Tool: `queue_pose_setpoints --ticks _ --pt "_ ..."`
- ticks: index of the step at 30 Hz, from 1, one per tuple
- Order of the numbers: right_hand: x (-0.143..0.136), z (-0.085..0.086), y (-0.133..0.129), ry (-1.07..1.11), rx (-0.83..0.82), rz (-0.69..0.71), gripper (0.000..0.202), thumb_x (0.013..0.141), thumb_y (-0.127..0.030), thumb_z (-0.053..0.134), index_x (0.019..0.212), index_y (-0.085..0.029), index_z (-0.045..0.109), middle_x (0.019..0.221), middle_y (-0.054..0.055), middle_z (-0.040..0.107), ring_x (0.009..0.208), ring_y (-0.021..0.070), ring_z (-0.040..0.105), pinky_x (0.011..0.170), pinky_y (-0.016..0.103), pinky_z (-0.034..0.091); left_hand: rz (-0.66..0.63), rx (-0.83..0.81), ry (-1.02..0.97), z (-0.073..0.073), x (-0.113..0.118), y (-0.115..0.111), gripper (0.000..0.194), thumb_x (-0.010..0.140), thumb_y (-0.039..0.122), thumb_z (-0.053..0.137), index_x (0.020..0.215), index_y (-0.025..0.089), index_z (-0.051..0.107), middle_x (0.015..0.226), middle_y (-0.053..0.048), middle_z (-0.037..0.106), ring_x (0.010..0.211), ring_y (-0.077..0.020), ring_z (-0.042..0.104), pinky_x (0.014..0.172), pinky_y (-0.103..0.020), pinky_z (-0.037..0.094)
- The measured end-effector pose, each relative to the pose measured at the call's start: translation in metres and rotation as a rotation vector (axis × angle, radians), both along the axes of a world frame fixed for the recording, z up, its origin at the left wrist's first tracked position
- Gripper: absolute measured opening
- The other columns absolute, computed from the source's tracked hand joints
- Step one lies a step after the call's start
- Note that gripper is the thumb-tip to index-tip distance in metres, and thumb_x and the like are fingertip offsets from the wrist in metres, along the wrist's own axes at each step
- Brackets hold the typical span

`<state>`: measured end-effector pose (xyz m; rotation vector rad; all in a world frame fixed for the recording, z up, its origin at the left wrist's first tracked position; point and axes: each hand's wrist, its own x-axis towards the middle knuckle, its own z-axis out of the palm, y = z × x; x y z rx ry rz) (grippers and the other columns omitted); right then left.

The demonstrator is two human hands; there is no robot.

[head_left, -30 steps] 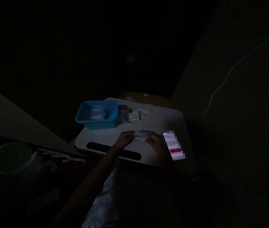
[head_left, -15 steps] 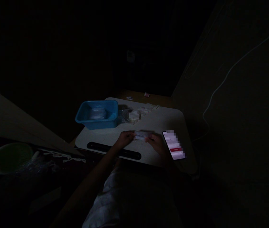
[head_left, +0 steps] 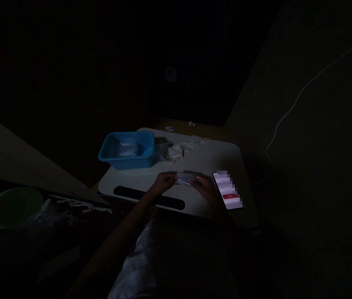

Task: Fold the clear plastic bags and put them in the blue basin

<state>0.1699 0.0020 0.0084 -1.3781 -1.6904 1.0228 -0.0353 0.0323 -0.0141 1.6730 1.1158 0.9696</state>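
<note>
Between my hands, just over the white table (head_left: pixel 226 160), a small clear plastic packet (head_left: pixel 184 178) is stretched flat; its contents are too dark to make out. My left hand (head_left: pixel 165 180) pinches its left end. At the other end my right hand (head_left: pixel 201 184) grips it with closed fingers. Beyond the left hand stands a blue plastic basin (head_left: pixel 126 161) with several clear wrapped packets (head_left: pixel 127 148) in it. Crumpled whitish wrappers or cloth pieces (head_left: pixel 177 151) lie behind the packet, beside a clear plastic bag (head_left: pixel 164 150).
A lit phone (head_left: pixel 228 191) lies on the table right of my right hand. A dark slot (head_left: pixel 147 197) runs along the front edge. At far left is a green basket (head_left: pixel 14 207). A white cable (head_left: pixel 277 124) hangs on the right wall. The room is very dark.
The packet has tilted slightly between my fingers, its lower edge now showing as a bright line. Both hands remain in nearly the same place.
</note>
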Motion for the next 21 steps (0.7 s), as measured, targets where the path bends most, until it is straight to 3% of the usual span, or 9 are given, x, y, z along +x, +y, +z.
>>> queue_pose_setpoints --ticks 7,13,17,21 --pt "0.000 -0.008 0.005 -0.053 -0.020 -0.070 0.029 0.076 -0.039 0.052 0.085 -0.016 0.068 0.078 0.005 0.070 0.072 0.0203 0.062 0.065 0.030 0.047 -0.001 -0.052 -0.043 0.003 0.001 -0.004 0.035 0.071 0.045 0.057 0.062 0.012 0.065 0.058 -0.001 0.060 0.054 -0.0114 0.051 0.054 -0.021 0.040" --pt "0.000 0.001 0.002 -0.140 0.015 -0.065 0.024 0.075 -0.036 0.054 0.073 -0.016 0.068 0.071 0.006 0.068 0.066 0.0202 0.061 0.059 0.029 0.046 -0.018 -0.034 -0.112 0.012 0.002 -0.007 0.043 0.071 0.044 0.058 0.096 0.010 0.066 0.089 -0.008 0.067 0.073 -0.0159 0.058 0.065 -0.024 0.044" --pt "-0.001 0.002 0.002 -0.116 -0.003 -0.043 0.022 0.074 -0.034 0.054 0.071 -0.017 0.067 0.068 0.004 0.067 0.064 0.0187 0.059 0.057 0.028 0.045 0.040 -0.005 -0.075 0.005 0.002 -0.004 0.035 0.069 0.045 0.059 0.073 0.011 0.067 0.069 -0.004 0.066 0.064 -0.0142 0.056 0.059 -0.022 0.043" --pt "-0.002 0.000 0.001 -0.049 -0.047 -0.035 0.025 0.073 -0.036 0.053 0.080 -0.016 0.066 0.072 0.002 0.067 0.066 0.0181 0.059 0.059 0.027 0.045 0.083 0.004 -0.028 -0.001 0.002 -0.002 0.033 0.070 0.044 0.056 0.059 0.013 0.060 0.053 0.000 0.057 0.052 -0.0110 0.050 0.050 -0.020 0.038"
